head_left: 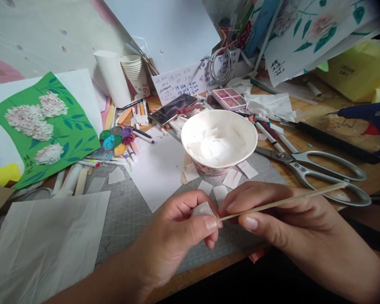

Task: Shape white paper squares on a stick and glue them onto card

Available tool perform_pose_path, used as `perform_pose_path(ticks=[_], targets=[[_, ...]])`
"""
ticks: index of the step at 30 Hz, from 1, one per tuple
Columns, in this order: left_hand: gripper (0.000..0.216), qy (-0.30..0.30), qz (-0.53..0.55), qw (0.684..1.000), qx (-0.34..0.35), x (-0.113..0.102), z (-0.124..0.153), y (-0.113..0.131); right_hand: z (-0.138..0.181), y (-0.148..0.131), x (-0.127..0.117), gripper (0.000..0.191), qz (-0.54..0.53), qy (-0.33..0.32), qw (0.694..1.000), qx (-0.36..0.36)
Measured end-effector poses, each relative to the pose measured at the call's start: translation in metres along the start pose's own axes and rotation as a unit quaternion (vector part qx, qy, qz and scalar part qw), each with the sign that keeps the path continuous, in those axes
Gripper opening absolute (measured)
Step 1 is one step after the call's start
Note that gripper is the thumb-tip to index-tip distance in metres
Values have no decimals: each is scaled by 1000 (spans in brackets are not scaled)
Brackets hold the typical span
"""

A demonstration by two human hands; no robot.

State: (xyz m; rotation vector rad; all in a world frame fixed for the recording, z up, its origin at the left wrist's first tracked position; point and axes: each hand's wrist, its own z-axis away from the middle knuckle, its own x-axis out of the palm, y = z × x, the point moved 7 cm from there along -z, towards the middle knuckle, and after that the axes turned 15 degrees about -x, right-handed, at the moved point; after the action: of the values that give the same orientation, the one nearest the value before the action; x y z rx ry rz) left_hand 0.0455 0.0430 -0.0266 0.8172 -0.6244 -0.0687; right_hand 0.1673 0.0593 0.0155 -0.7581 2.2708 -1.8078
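Observation:
My left hand [185, 230] pinches a small piece of white paper [204, 209] between thumb and fingers. A thin wooden stick [285, 203] is gripped between the thumb and fingers of my right hand [281, 219]. The stick's tip meets the paper at my left thumb; how the two join there is hidden. Just beyond my hands stands a white paper bowl [240, 135] with thin white paper pieces [205, 139] inside. Several small paper squares [231, 179] lie around its base on the grey cutting mat [120, 223].
Large scissors [299, 164] lie to the right, near a blue glue gun [364, 112]. A phone [172, 109], pens, a paint palette [114, 141] and paper cups [134, 71] crowd the back. A green flower picture [46, 126] and white sheets [50, 236] occupy the left.

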Motion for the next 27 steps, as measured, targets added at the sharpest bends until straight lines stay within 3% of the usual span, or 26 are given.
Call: perform_pose_path(ticks=[27], targets=[[6, -22, -4, 999, -33, 4, -2, -5, 17, -2, -7, 10, 16, 23, 999, -27]])
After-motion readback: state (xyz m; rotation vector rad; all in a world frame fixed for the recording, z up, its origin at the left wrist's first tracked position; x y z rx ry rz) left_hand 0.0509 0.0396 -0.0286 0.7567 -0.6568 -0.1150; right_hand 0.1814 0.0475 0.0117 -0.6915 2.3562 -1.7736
